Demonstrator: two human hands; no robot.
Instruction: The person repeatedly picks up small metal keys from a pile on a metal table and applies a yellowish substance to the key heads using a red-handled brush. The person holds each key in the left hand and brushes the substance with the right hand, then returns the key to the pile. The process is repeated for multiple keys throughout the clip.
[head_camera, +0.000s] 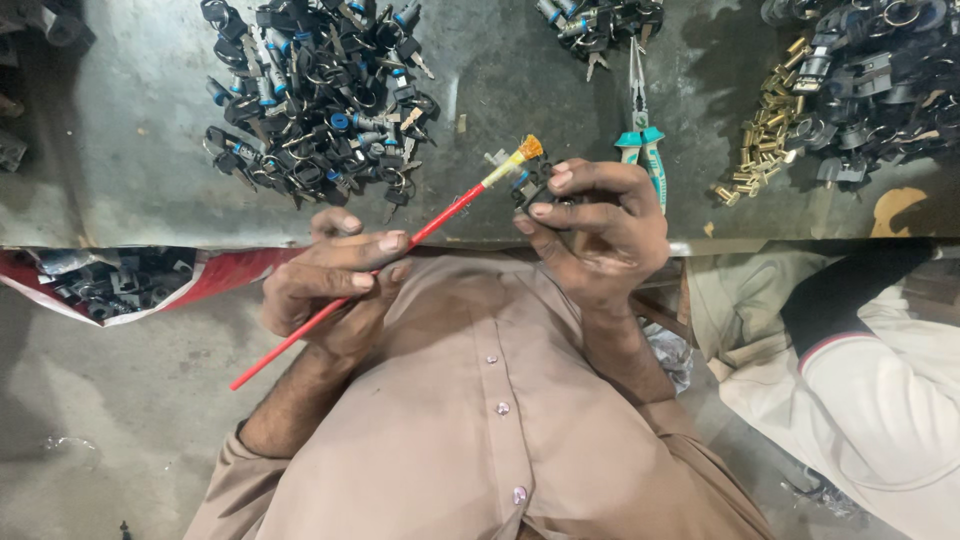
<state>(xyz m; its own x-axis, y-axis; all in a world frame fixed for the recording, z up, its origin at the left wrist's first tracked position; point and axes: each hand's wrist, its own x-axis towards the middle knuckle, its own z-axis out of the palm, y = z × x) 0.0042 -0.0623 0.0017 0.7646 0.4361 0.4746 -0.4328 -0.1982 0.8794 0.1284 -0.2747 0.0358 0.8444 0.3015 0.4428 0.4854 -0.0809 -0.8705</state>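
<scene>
1. Grey metal desk (140, 190), key piles, pliers (645, 150).
2. Left hand (335, 285) grips red brush (400, 248), axis slanting up-right, bristles beside lock part (535, 195).
3. Right hand (600, 235) clenches lock part.

worn grey metal workbench (130, 200) above a dusty concrete floor (100, 420)

The left hand (335, 280) holds a brush (400, 245), its tip beside the lock (535, 192) in the right hand (600, 235). Beyond them on the worktop (150, 150), a key pile (320, 95) lies left, pliers (642, 140) just behind the right hand, brass parts (765, 135) and more locks (875, 80) right.
</scene>
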